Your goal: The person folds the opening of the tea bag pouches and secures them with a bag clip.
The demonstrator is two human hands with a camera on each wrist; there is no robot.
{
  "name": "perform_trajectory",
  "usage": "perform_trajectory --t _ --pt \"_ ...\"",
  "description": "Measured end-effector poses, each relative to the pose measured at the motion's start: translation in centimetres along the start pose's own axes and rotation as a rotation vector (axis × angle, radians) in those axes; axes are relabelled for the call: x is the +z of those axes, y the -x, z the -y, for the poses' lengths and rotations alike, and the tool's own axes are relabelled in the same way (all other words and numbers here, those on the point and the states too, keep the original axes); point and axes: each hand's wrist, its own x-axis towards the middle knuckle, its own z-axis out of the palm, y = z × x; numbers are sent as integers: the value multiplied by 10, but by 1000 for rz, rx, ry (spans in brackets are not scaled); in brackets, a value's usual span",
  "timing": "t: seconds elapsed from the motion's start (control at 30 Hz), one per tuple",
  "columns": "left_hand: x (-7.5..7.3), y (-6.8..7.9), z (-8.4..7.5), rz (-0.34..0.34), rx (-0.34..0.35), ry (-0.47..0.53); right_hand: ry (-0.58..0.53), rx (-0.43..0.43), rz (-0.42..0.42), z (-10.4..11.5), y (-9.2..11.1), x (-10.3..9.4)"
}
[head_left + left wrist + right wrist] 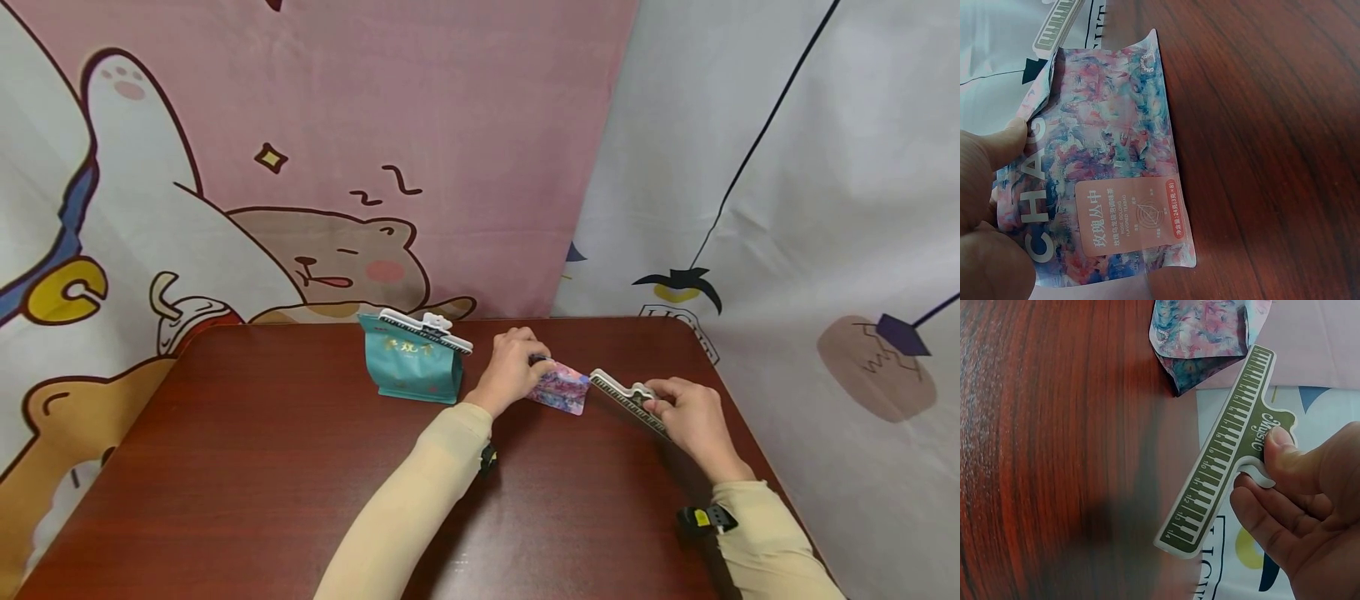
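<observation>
My left hand (513,367) pinches the top edge of a pink and blue patterned tea pouch (1116,137), which stands on the table. In the right wrist view, my right hand (1304,494) pinches the handle of a long sealing clip (1222,450) with a green piano-key print and the word Music. One end of this clip is close to the pouch's top corner; whether they touch I cannot tell. Left of my left hand stands a teal pouch (408,367), with a similar white clip (427,327) across its folded top.
A dark red-brown wooden table (262,475) spans the lower view. Behind it hangs a pink and white cartoon curtain (450,125), reaching down along the right edge too. Black bands with cameras (707,519) sit at the wrists.
</observation>
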Motion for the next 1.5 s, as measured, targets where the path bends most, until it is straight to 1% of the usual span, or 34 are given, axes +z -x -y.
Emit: perform_trajectory --t 0.1,0.23,0.57,0.77,1.03,1.33,1.5 --pt "0 0 1 -16 16 -5 0 -5 -1 0 -1 1" --pt "0 1 0 -16 23 -8 8 -17 -9 0 -2 2" --pt "-2 0 -1 9 9 -11 19 -19 -21 0 -5 7" --pt "0 -1 1 6 14 -8 21 -16 -19 1 -5 8" --pt "0 -1 1 10 14 -5 1 -38 -36 2 -7 11" --pt "0 -1 1 -11 44 -14 8 -71 -63 2 -9 13" --pt "-1 0 1 -1 29 -11 10 -58 -55 3 -10 15"
